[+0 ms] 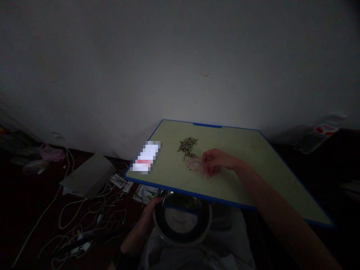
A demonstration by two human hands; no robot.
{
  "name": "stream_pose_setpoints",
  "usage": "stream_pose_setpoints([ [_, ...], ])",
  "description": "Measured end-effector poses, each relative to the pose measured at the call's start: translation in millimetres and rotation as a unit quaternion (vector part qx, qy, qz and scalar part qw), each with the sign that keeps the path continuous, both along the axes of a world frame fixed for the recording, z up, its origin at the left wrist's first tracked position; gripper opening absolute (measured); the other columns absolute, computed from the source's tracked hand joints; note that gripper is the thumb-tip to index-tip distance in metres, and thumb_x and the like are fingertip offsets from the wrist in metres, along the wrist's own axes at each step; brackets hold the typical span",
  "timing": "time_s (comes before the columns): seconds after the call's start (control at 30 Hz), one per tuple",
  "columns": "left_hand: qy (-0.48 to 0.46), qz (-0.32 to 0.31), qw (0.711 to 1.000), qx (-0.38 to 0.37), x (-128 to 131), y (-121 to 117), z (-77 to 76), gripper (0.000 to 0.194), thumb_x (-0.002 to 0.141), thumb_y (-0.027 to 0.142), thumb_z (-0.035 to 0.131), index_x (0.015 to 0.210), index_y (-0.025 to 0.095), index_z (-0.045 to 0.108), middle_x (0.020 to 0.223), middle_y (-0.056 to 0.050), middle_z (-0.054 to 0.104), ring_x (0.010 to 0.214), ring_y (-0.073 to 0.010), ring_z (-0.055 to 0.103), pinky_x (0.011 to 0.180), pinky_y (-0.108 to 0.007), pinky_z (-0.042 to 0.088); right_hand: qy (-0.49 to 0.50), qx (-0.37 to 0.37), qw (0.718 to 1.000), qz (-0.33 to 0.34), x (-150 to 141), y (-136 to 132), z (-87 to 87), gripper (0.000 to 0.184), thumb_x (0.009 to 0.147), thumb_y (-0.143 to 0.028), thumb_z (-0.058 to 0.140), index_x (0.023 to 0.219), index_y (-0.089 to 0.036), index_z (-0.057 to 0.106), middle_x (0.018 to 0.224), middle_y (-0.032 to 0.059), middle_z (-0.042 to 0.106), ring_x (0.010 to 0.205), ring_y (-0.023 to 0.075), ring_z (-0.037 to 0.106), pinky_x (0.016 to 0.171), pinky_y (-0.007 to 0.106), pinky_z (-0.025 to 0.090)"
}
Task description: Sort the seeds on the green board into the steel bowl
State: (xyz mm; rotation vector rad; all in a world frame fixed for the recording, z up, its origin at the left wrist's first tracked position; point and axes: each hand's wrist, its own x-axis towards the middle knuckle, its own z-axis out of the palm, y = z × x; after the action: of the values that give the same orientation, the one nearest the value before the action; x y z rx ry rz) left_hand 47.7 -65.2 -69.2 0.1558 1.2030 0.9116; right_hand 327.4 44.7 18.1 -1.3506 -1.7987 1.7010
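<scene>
My left hand grips the left rim of a round stainless steel bowl, which sits over my lap just below the board's front edge. On the pale yellow-green folding board with a blue rim lies a loose pile of small dark and light grains, like seeds. My right hand has its fingers bent around the right side of a clear, shallow plastic dish beside the near side of the pile. A few grains show at the dish; its exact shape is hard to make out in the dim light.
A lit, blurred-out phone-like screen lies at the board's left edge. Tangled white cables, a power strip and a grey box are on the floor at left. A grey wall rises behind the board.
</scene>
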Motion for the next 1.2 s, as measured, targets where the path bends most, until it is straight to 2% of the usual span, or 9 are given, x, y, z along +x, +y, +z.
stream_pose_setpoints([
  [0.17,0.045,0.016,0.998,-0.037,1.6,4.2,-0.8,0.019,0.073,0.02,0.055,0.064,0.013,0.069,0.053,-0.006,0.071,0.073,-0.0245,0.069,0.076,-0.033,0.05,-0.009,-0.006,1.0,0.002,0.0,-0.5,1.0,0.031,0.062,-0.035,0.07,0.077,-0.015,0.051,0.063,0.0034,0.068,0.053,0.0152,0.066,0.045,0.021,0.05],
  [0.37,0.0,-0.013,0.998,0.062,-1.1,-5.7,0.4,0.016,0.07,0.026,0.062,0.068,0.013,0.07,0.061,-0.005,0.074,0.069,-0.0225,0.069,0.075,-0.031,0.05,-0.02,-0.016,1.0,-0.004,0.0,1.0,-2.3,0.03,0.063,-0.034,0.071,0.078,-0.014,0.053,0.06,0.003,0.067,0.052,0.015,0.065,0.046,0.021,0.051],
  [0.67,-0.024,-0.028,0.998,0.054,-0.3,-7.9,6.3,0.017,0.071,0.026,0.059,0.072,0.012,0.07,0.062,-0.005,0.074,0.07,-0.0214,0.068,0.076,-0.03,0.048,-0.003,-0.03,0.999,0.031,-6.7,-0.6,-6.4,0.026,0.064,-0.03,0.07,0.078,-0.014,0.054,0.062,0.0025,0.068,0.05,0.0133,0.064,0.046,0.021,0.051],
  [0.8,-0.003,-0.013,0.999,0.039,-0.1,-6.4,5.4,0.015,0.07,0.023,0.059,0.066,0.012,0.069,0.057,-0.004,0.072,0.067,-0.0215,0.067,0.073,-0.03,0.048,-0.001,-0.03,0.999,0.036,-11.9,-3.9,-4.4,0.026,0.065,-0.031,0.07,0.077,-0.014,0.054,0.062,0.0025,0.068,0.05,0.0129,0.064,0.045,0.02,0.05],
  [0.9,0.003,-0.022,0.998,0.057,0.0,-6.1,6.4,0.018,0.07,0.025,0.059,0.065,0.011,0.069,0.058,-0.005,0.072,0.064,-0.0216,0.066,0.071,-0.03,0.048,0.006,-0.032,0.999,0.04,-14.2,-4.6,-5.3,0.028,0.064,-0.032,0.071,0.078,-0.014,0.053,0.061,0.0022,0.068,0.05,0.0132,0.064,0.045,0.021,0.05],
  [1.07,0.004,-0.029,0.999,0.023,-0.6,-5.4,6.8,0.02,0.072,0.026,0.058,0.065,0.011,0.069,0.057,-0.007,0.072,0.069,-0.0236,0.068,0.072,-0.031,0.048,0.01,-0.033,0.998,0.049,-14.4,-4.4,-6.4,0.029,0.064,-0.033,0.071,0.078,-0.014,0.053,0.062,0.002,0.068,0.05,0.0131,0.064,0.045,0.02,0.05],
  [1.2,-0.005,-0.045,0.998,0.05,-1.0,-5.4,7.4,0.018,0.07,0.028,0.061,0.07,0.012,0.07,0.054,-0.004,0.071,0.069,-0.0238,0.067,0.072,-0.031,0.048,0.015,-0.031,0.998,0.052,-15.0,-5.3,-5.3,0.03,0.064,-0.034,0.071,0.078,-0.014,0.053,0.06,0.0011,0.067,0.049,0.0131,0.064,0.045,0.021,0.05],
])
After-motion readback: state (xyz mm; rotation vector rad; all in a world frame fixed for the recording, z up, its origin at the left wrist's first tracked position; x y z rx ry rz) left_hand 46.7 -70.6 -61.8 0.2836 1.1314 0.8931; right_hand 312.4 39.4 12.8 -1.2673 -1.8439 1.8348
